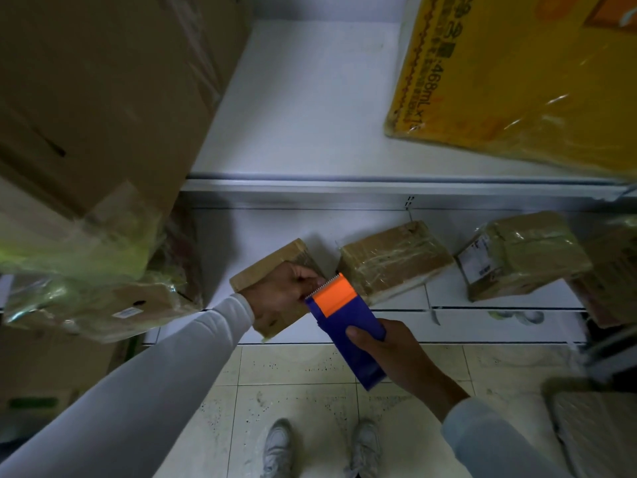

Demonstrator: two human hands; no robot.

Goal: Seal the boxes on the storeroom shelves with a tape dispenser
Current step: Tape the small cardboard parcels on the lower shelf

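Gripping the blue tape dispenser (pixel 348 334) around its body, the right hand (pixel 396 353) is angling the orange toothed head toward 11 o'clock, so the serrated edge is meeting the left hand (pixel 281 294). That hand's fingers are bunching closed at the blade, probably pinching the loose tape end to draw it out, though the tape itself is too thin to make out. The small cardboard box (pixel 272 270) is lying on the low shelf (pixel 482 320) directly under the left hand, tilted with one corner toward the floor, likely pulled forward so its seam is reachable. At 3 o'clock from it, two wrapped parcels (pixel 393 258) are sitting along the same shelf, already glossy with tape. At 1 o'clock a yellow carton (pixel 517 74) is resting on the upper shelf, clear of the work.
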